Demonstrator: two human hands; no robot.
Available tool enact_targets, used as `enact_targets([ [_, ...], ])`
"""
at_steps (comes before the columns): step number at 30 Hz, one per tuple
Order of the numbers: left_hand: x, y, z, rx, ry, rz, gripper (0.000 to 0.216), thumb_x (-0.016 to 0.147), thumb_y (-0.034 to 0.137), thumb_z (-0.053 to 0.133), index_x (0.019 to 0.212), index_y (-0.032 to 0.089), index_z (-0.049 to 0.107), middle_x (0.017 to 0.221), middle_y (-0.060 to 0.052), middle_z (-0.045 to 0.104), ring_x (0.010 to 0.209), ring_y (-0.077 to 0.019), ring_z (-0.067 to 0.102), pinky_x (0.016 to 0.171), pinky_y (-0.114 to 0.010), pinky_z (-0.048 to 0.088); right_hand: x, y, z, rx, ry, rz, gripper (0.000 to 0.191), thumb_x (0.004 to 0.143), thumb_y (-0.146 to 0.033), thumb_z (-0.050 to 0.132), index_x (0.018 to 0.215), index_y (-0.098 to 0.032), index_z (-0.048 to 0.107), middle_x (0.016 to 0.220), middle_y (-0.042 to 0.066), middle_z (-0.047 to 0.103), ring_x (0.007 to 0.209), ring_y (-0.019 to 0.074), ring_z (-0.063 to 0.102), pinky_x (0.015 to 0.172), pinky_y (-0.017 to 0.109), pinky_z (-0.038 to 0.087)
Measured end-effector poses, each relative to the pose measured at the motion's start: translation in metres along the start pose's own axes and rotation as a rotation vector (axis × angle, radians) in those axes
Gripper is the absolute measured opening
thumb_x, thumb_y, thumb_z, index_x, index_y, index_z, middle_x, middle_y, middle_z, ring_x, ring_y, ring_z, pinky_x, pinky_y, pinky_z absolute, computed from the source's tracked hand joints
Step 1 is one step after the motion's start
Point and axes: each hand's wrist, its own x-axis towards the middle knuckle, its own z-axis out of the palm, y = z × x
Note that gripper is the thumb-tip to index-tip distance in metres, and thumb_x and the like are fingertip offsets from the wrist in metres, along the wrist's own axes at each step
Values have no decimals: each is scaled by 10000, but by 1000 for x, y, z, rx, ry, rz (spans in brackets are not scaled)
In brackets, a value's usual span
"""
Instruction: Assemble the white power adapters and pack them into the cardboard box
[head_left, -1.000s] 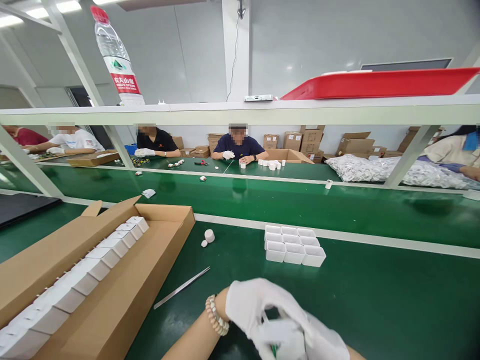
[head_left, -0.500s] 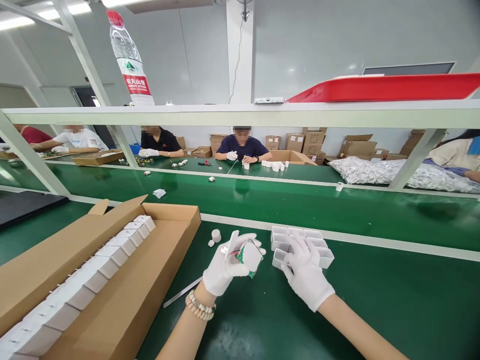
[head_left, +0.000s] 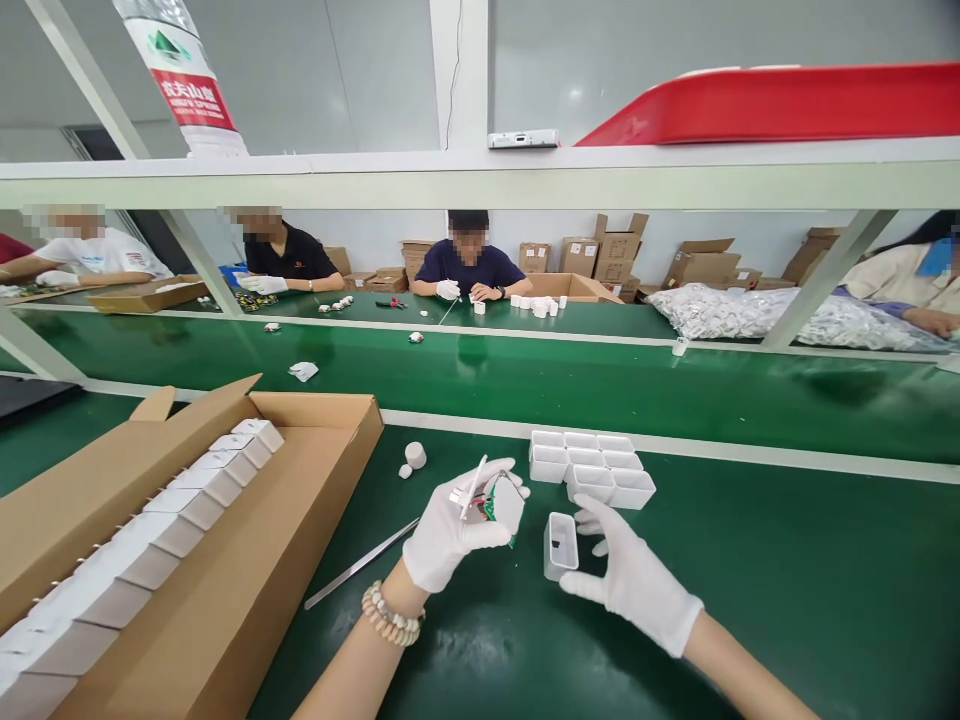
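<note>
"White housing [head_left: 562, 555] first: where do we have it?"

"On the green bench [head_left: 750, 560], standing apart from the block of similar housings [head_left: 550, 463], on our side of its near-left corner. Our right hand [head_left: 634, 575] is just beside it."

"And which step do we take this for?"

"Singling out one housing, we would judge, with the circuit board [head_left: 491, 500] in our left hand [head_left: 446, 535]. Those fingers are curled firmly round the board and its white cover piece [head_left: 508, 508], and a slim white plate [head_left: 473, 488] stands up within the same hold."

"What of our right-hand grip?"

"Well spread: thumb by the near end, forefinger by the far right corner, the housing's length between them. We see nothing clearly clasped, and cannot tell whether either tip touches a wall."

"So what would the next move call for?"

"In our judgement, thumb and fingers meeting opposite outer walls, clear of the rim, without jogging the board."

"How does the housing point?"

"Mouth upward; we look straight in and see a dark patch [head_left: 556, 545] inside. Its long axis runs away from us, one short end toward our body, the other toward the block."

"Then its long walls face left and right, and we could judge our hold by those."
</note>
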Motion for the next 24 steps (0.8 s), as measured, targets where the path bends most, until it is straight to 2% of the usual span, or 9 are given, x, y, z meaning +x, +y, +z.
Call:
enact_targets([
  [2, 1, -3, 3, 0, -3, -19, 631, 576, 273, 837, 1169, 234, 626, 1013, -66, 671, 969, -238, 614, 850, -326, 483, -1, 3, 9, -71, -12, -29, 867, 563, -334, 812, 1307, -204, 387, 1227, 126, 530, 1121, 312, 529, 953, 487, 428],
  [6, 3, -10, 6, 12, 9, -58, 622, 567, 246, 842, 1153, 211, 636, 1001, -79, 680, 961, -246, 619, 878, -355, 475, 0, 0, 15, -211, 3, -116, 669, 633, -267, 739, 1240, -176, 471, 1208, 136, 548, 1110, 319, 541, 980, 499, 417],
  [9, 5, -13, 6, 17, -8, -63, 639, 569, 266, 842, 1169, 224, 625, 1042, -87, 671, 988, -264, 612, 856, -360, 485, 0, 2, -1, -184, -134, -183, 677, 707, -122, 573, 1352, -216, 393, 1268, 108, 549, 1148, 276, 545, 1016, 473, 413],
  [11, 5, -15, 5, 27, -16, -64, 643, 574, 284, 840, 1175, 222, 621, 1043, -93, 668, 994, -273, 609, 844, -364, 492, 2, 8, -16, -153, -228, -250, 612, 728, -51, 454, 1306, -252, 473, 1251, 66, 587, 1143, 238, 566, 1025, 444, 422],
  [14, 6, -17, 5, 65, -28, -60, 654, 573, 290, 841, 1181, 208, 615, 1038, -97, 666, 1006, -278, 603, 845, -366, 490, 4, 18, -34, -177, -120, -285, 549, 735, -18, 376, 1174, -261, 599, 1219, 45, 623, 1154, 229, 567, 1034, 451, 421],
  [16, 6, -18, 7, 121, -37, -60, 664, 572, 284, 842, 1186, 204, 605, 1042, -92, 664, 1005, -266, 601, 878, -375, 474, 2, 24, -45, -227, -42, -248, 610, 699, -5, 390, 1215, -272, 576, 1266, 44, 597, 1195, 247, 534, 1051, 485, 393],
  [17, 6, -18, 8, 163, -41, -57, 665, 571, 278, 843, 1186, 204, 602, 1045, -89, 664, 1002, -257, 600, 903, -382, 460, -1, 26, -51, -244, -57, -224, 650, 677, -6, 415, 1250, -283, 550, 1288, 42, 582, 1206, 260, 524, 1050, 494, 388],
  [21, 5, -18, 17, 308, -80, -29, 656, 587, 279, 834, 1193, 209, 592, 1053, -80, 654, 1000, -232, 592, 959, -392, 418, -11, 26, -66, -151, -270, -211, 677, 620, -106, 618, 1264, -303, 543, 1297, 48, 576, 1179, 309, 541, 962, 415, 474],
  [24, 2, -21, 20, 333, -114, -24, 674, 586, 331, 830, 1202, 212, 585, 1067, -84, 638, 994, -237, 592, 935, -393, 433, -6, 23, -61, -19, -372, -285, 740, 501, -215, 782, 1208, -278, 575, 1253, 54, 589, 1145, 329, 558, 906, 398, 503],
])
